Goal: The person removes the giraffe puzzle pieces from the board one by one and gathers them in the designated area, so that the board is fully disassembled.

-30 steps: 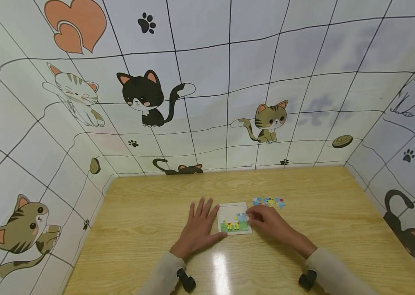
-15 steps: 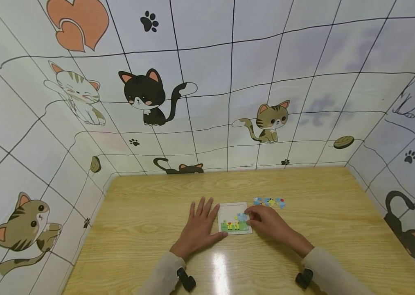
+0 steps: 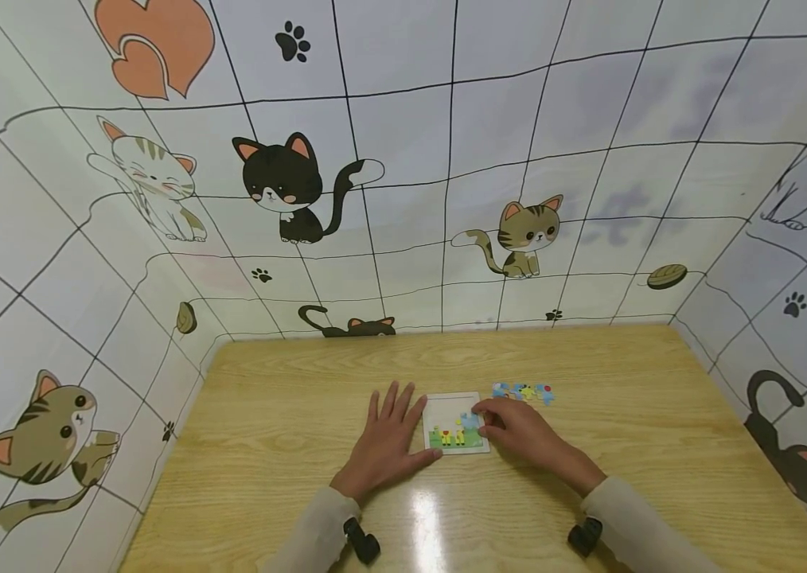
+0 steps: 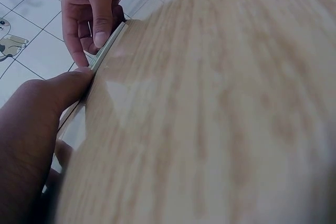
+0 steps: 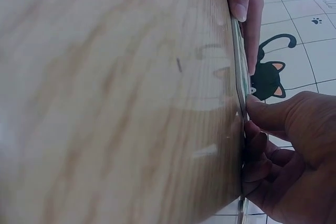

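A small square jigsaw tray with a white border lies on the table in the head view. Fitted pieces with green ground and yellow shapes run along its bottom. At its right side is a light-blue puzzle piece. My right hand has curled fingers, with the thumb and index finger at this piece's right side; they partly cover it. Fingers spread, my left hand rests flat left of the tray, its thumb touching the lower-left edge. Both wrist views show the tray only edge-on, with the right hand at its edge.
Several loose puzzle pieces lie together beyond the right hand, off the tray's upper right corner. The wooden table meets walls with cat drawings behind and at both sides.
My right hand has shifted slightly left over the tray's right edge, at the light-blue piece. The left hand stays in place.
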A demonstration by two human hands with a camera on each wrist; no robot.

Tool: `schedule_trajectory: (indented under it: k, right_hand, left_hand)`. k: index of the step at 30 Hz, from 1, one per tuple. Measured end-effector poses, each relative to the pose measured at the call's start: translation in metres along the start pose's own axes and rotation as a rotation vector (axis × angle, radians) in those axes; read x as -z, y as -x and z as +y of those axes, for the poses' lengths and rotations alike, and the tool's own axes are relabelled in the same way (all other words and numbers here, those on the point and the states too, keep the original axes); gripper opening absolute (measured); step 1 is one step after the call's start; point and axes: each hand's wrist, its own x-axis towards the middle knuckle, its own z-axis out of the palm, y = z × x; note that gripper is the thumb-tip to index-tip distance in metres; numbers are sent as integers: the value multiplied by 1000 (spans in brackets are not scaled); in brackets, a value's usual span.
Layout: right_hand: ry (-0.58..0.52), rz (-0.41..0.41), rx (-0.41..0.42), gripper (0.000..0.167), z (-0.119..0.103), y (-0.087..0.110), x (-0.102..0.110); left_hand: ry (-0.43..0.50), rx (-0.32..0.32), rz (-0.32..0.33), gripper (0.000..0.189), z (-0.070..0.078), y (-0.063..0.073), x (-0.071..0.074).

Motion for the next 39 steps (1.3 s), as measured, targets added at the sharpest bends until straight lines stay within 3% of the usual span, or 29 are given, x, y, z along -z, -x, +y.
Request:
schedule_trajectory:
  k: [14,22,30,39]
  right_hand:
    - [21,-6,-34,26,-1,-5,-4]
    - [34,105,-14,23,-5,-1,-6]
    - [5,147,13,10,-8,0,-3]
    - [-45,271,51,15,-2,7,8]
  left_hand:
    - [-8,7,-7,103,0,0,0]
    - [-19,-9,3,103,-2,0,-2]
    - [-23,-19,9,101,-2,0,-2]
    - [-28,-8,-6,101,-1,0,-1]
